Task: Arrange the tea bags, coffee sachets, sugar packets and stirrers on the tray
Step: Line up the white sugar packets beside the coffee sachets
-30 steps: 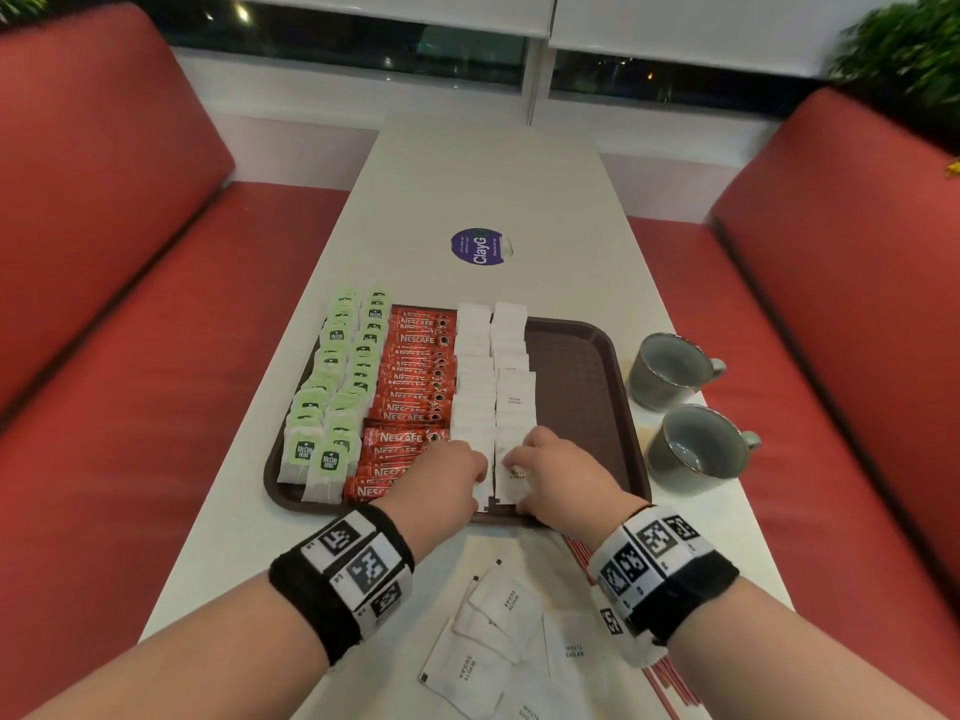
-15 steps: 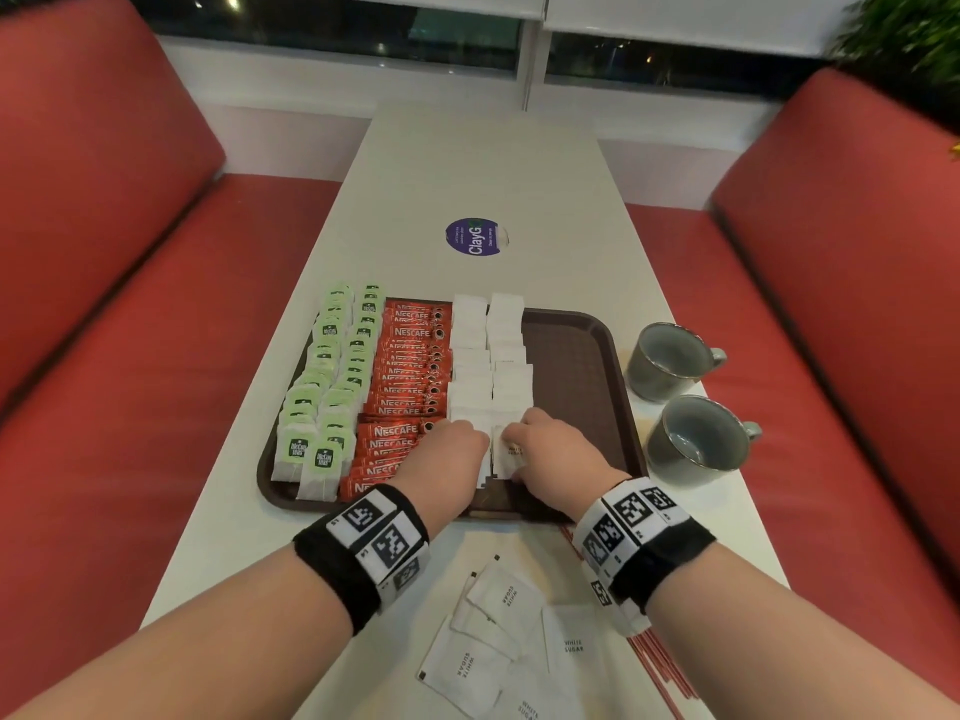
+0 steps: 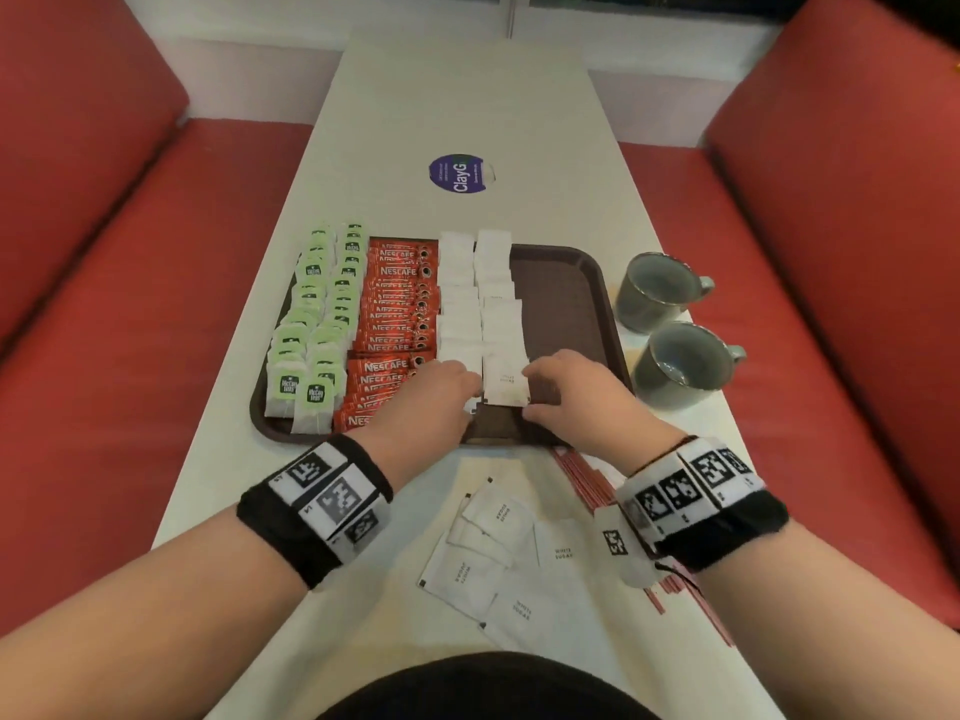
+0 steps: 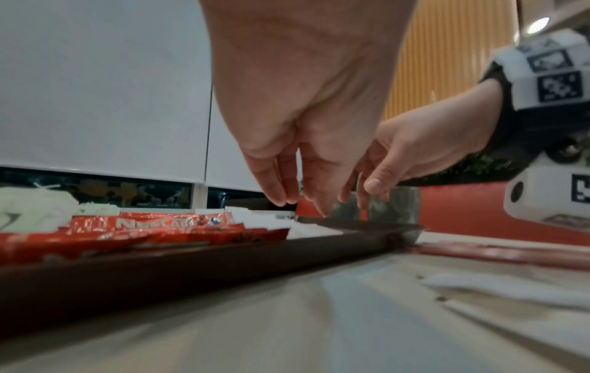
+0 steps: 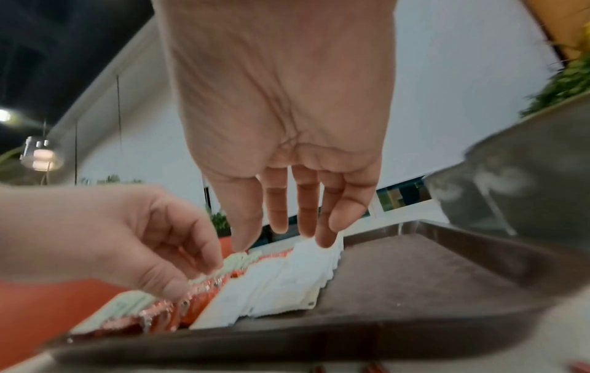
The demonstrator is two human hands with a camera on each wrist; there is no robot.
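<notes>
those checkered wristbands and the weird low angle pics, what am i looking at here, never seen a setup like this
No machine here: a person works with bare hands. The patterned bands carry small wrist cameras. One picture comes from a head camera looking down; the other two look along each hand from the wrist.

On the white table sits a brown tray with rows of green tea bags, red Nescafe sachets and white sugar packets. The left hand and right hand touch the nearest tray packet, seemingly straightening it. More loose sugar packets and red stirrers wait on the table, beside two grey cups.
</notes>
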